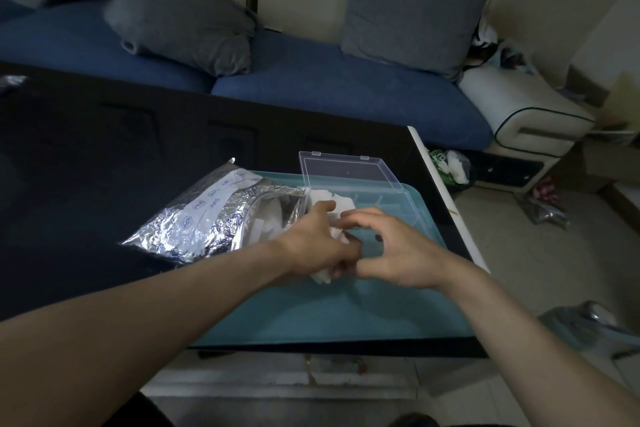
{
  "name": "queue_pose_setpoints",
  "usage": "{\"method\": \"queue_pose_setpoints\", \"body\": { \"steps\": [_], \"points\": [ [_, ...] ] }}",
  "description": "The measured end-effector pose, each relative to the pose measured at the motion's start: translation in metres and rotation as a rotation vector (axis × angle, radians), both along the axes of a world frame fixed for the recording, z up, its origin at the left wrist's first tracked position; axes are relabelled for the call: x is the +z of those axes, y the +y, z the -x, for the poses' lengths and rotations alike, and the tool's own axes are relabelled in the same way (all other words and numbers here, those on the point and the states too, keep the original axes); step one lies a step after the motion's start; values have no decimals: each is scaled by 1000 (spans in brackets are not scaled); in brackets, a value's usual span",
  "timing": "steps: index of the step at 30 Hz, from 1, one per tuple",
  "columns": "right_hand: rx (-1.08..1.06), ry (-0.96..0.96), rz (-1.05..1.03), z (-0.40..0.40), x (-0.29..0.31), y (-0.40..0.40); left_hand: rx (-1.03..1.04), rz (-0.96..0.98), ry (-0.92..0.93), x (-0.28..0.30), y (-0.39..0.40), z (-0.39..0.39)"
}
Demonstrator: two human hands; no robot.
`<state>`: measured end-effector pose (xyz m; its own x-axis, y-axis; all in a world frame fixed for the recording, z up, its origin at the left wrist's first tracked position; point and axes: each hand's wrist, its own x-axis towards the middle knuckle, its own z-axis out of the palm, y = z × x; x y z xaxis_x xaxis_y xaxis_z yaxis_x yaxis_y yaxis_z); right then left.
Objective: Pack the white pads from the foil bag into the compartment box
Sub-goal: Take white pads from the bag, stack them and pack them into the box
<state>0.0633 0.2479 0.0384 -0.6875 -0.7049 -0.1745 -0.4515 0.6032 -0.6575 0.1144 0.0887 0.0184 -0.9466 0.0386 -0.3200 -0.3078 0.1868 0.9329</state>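
A crinkled silver foil bag [204, 215] lies on the dark table with its open mouth facing right. Beside it a clear compartment box [388, 204] stands on a teal mat [332, 308], its lid [349, 172] tipped up behind. White pads [329, 199] fill the box's far-left compartment. My left hand [311, 246] grips a bunch of white pads [323, 276] over the box's left side. My right hand [391, 246] is next to it, fingers curled, pinching at a pad between the two hands. The box's near compartments are hidden by my hands.
The dark table [104, 156] ends in a white edge [446, 198] on the right. Behind it stands a blue sofa [311, 80] with grey cushions. Bags and clutter lie on the floor [540, 208] at the right.
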Motion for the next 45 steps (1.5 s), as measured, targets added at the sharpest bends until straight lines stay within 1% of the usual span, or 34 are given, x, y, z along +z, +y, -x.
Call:
{"method": "queue_pose_setpoints", "body": {
  "steps": [2, 5, 9, 11, 12, 13, 15, 16, 17, 18, 20, 22, 24, 26, 29, 32, 34, 37, 38, 39, 41, 42, 44, 45],
  "points": [
    [-48, -107, 81, 5, -2, 1, -87, -20, -24, 5, -2, -3],
    [-47, -190, 167, 7, -7, -3, -161, 144, 24, 8, -7, -5],
    [48, -48, 96, 12, -7, -8, -251, 357, 144, 3, -10, -4],
    [71, -89, 142, 18, -2, -5, -236, 364, 219, 4, -10, -3],
    [47, -128, 219, 21, 1, -3, -217, 354, 259, 4, -10, -2],
    [-22, -173, 335, 26, 4, 0, -190, 355, 296, 5, -9, -1],
    [-277, -248, 590, 37, 5, 0, -100, 397, 385, 3, -10, 0],
    [-411, -227, 663, 44, 3, -2, -63, 440, 443, 2, -11, 1],
    [-517, -164, 680, 51, -2, -5, -46, 496, 496, 0, -11, 2],
    [-582, -94, 661, 57, -8, -9, -56, 571, 541, -1, -12, 2],
    [-611, 17, 593, 66, -22, -18, -167, 796, 603, -6, -13, 2],
    [-572, 108, 467, 70, -36, -26, -318, 1025, 566, -12, -15, 2],
    [-589, 168, 306, 72, -43, -32, -417, 1168, 514, -18, -16, 1],
    [-673, 143, 242, 73, -45, -37, -461, 1252, 502, -22, -15, 0],
    [-722, 88, 154, 77, -46, -42, -469, 1271, 503, -25, -14, 0],
    [-717, 123, 59, 80, -48, -46, -468, 1275, 511, -27, -15, 0],
    [-714, 179, 23, 80, -50, -48, -461, 1269, 524, -28, -15, 1],
    [-698, 304, -117, 78, -48, -49, -465, 1267, 525, -28, -15, 1],
    [-688, 341, -143, 78, -45, -48, -469, 1270, 524, -28, -15, 2],
    [-669, 361, -126, 79, -41, -48, -471, 1271, 525, -29, -16, 2],
    [-575, 327, -10, 81, -33, -46, -477, 1273, 530, -29, -15, 3],
    [-503, 286, 3, 81, -30, -46, -476, 1276, 533, -30, -16, 4],
    [-387, 192, -80, 81, -28, -50, -475, 1289, 536, -30, -15, 4],
    [-376, 150, -119, 82, -31, -52, -478, 1293, 541, -28, -14, 4]
  ]
}}
